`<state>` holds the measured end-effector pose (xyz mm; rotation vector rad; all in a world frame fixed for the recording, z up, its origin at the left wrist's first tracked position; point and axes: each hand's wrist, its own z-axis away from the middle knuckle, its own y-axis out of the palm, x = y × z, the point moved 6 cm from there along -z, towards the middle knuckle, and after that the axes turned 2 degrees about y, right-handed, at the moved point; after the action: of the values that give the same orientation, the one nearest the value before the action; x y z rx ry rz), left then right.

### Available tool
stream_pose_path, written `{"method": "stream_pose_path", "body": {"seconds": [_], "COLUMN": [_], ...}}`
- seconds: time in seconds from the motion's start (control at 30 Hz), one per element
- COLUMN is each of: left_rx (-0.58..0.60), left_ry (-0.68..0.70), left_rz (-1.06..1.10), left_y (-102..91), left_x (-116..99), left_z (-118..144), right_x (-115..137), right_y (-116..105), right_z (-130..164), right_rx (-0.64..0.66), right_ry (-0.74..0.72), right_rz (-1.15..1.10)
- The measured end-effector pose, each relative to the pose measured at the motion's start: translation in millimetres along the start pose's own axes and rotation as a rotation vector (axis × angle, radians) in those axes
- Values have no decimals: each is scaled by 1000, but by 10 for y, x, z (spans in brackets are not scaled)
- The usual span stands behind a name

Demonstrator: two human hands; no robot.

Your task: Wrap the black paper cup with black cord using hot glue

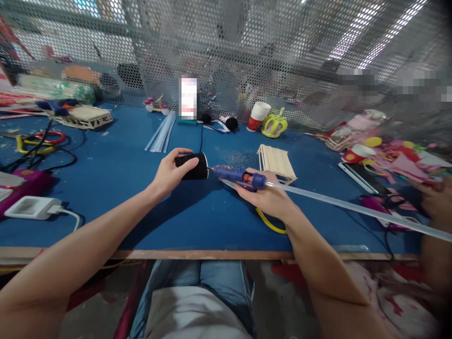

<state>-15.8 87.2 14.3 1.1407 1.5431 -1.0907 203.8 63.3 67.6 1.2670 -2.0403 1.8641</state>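
Observation:
My left hand (173, 172) is wrapped round a black cup (199, 165) with a white rim, tipped on its side above the blue table. Its rim end faces right. My right hand (270, 195) grips a blue glue gun (231, 173), whose nozzle is at the cup's rim; whether they touch I cannot tell. A long clear glue stick (339, 202) sticks out from the gun's back. Under my right hand shows a yellow loop (270, 222), like a scissors handle, with a metal blade below the gun; whether the hand holds it too is hidden.
Beyond my right hand lies a craft-stick panel (277, 162). Further back are stacked paper cups (259, 115), a yellow-green basket (274, 125), clear glue sticks (162, 132) and a phone (189, 99). A power strip (31, 207) is left; another person's hand (436, 200) is right.

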Motion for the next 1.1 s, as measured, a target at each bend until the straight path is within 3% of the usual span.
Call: {"method": "stream_pose_path", "body": {"seconds": [0.5,0.83,1.1], "left_rx": [-13,-14,-29], "left_ry": [55,201,314], "left_rz": [-57,-242,-399], "left_y": [-18,-33,-22], "left_x": [14,-126,-207], "left_z": [-7,29,75], "right_x": [12,22,27], "right_y": [6,6,-8], "right_z": [25,22,17], "right_rx": [19,24,-46], "right_ry": [18,28,-6], "right_rz": [60,73,100]}}
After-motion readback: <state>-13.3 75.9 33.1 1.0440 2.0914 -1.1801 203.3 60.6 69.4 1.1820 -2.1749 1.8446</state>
